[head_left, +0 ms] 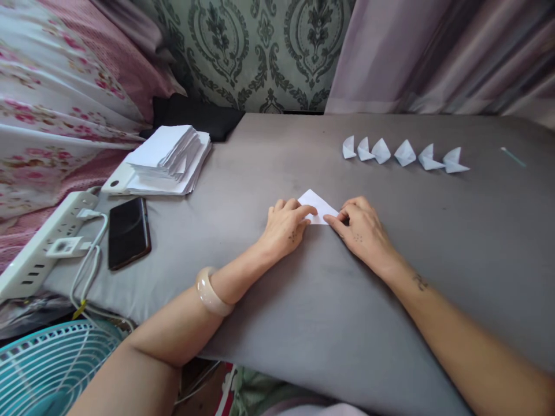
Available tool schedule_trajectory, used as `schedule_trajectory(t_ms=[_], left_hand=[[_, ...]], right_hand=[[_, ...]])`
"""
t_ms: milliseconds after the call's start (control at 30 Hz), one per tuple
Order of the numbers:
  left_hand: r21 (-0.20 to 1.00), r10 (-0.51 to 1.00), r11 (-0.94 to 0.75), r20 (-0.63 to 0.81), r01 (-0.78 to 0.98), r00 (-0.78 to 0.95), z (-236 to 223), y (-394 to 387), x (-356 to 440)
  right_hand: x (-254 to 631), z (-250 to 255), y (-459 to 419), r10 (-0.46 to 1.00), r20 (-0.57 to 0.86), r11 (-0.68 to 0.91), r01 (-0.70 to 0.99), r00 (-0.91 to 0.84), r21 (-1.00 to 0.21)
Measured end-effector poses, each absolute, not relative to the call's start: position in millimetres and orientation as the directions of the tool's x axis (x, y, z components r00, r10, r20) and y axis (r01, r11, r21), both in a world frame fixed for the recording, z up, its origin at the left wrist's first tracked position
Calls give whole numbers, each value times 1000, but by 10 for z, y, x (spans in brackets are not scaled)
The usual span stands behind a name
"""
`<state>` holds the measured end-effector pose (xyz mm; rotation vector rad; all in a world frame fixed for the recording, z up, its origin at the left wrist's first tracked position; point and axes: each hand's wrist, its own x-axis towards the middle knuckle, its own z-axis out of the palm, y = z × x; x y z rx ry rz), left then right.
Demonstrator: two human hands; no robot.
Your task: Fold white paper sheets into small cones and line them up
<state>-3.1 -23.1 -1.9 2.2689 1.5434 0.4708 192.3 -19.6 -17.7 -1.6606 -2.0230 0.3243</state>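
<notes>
A small white sheet of paper, folded to a triangle with its point away from me, lies on the grey cloth surface. My left hand holds its left corner, the thumb and index finger reaching over the paper. At the right corner my right hand pinches the edge between thumb and curled fingers. The left corner is hidden under my fingers. Farther back on the right stands a row of several folded white paper shapes, some like little boats with a raised peak.
Stacked white paper sits at the back left, near a black flat item. A dark phone and a white power strip with cables lie left. Below is a turquoise fan. A thin stick lies far right.
</notes>
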Motion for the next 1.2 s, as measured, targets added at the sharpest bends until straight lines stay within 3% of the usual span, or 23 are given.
schedule_trajectory(t_ms=[233, 367, 567, 700, 867, 1200], left_hand=[[416, 920, -382, 87, 825, 382, -45, -225, -47], [370, 907, -415, 105, 831, 407, -48, -214, -36], [398, 941, -334, 90, 854, 327, -71, -201, -62], [455, 984, -178, 66, 873, 166, -69, -158, -100], [611, 998, -58, 12, 789, 64, -24, -42, -123], [765, 1000, -22, 23, 643, 6, 43, -70, -143]], right_hand=[[2044, -163, -252, 940, 309, 294, 808, -147, -511], [1860, -54, -459, 872, 383, 443, 824, -305, -353], [1597, -20, -658, 875, 247, 466, 864, -416, -193], [1575, -1, -679, 898, 210, 417, 899, -386, -132], [1533, 27, -701, 905, 232, 388, 916, -356, -104], [1572, -72, -606, 879, 256, 458, 864, -403, -212]])
